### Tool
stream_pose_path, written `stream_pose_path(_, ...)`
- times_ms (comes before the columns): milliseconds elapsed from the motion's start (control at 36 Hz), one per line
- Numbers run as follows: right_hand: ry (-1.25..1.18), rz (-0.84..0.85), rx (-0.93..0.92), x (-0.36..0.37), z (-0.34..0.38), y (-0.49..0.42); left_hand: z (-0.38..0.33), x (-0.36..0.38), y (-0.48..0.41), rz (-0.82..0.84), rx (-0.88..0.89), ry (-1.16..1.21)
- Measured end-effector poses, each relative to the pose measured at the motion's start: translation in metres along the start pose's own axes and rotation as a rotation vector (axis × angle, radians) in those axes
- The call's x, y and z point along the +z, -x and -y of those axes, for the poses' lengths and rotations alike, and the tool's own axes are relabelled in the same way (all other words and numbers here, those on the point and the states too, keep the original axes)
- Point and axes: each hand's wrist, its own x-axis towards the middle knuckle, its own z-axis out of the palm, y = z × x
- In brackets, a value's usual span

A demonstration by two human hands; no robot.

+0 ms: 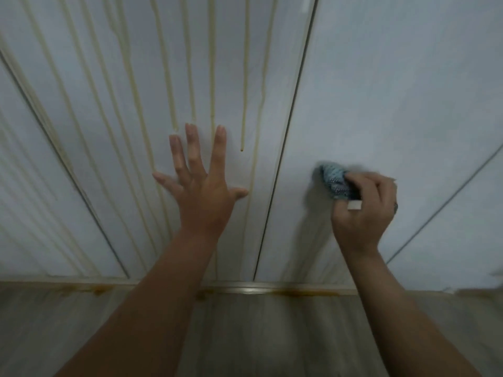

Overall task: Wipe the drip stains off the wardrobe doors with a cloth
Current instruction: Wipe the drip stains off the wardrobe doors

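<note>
Pale grey wardrobe doors fill the view. The middle door (114, 126) carries several long yellowish drip stains (245, 91) running down its face. My left hand (200, 183) lies flat on this door with fingers spread, between the streaks. On the door to the right (394, 91), which shows no streaks, my right hand (364, 210) grips a bunched blue cloth (333, 180) and holds it against the surface. The cloth is blurred.
A dark gap (283, 148) separates the two doors. A metal bottom rail (245, 291) with orange-brown stains runs under the doors. Wood-look flooring (258, 336) lies below. Another stained door (24, 186) stands at the far left, and a further door (462, 227) at the right.
</note>
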Motion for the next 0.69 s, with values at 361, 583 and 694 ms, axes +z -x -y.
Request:
stream_pose_path(361, 0.072, 0.407, -0.157, 0.021, -0.044, 0.117, -0.002, 0.0, -0.001, 0.017, -0.019, 0.032)
stream_pose_path(583, 0.057, 0.284, -0.049, 0.019, -0.04, 0.101, -0.002, 0.002, 0.0, 0.019, -0.011, 0.002)
stream_pose_path(694, 0.036, 0.058, -0.03, 0.027, -0.03, 0.073, -0.003, 0.001, 0.0, 0.0, -0.012, -0.02)
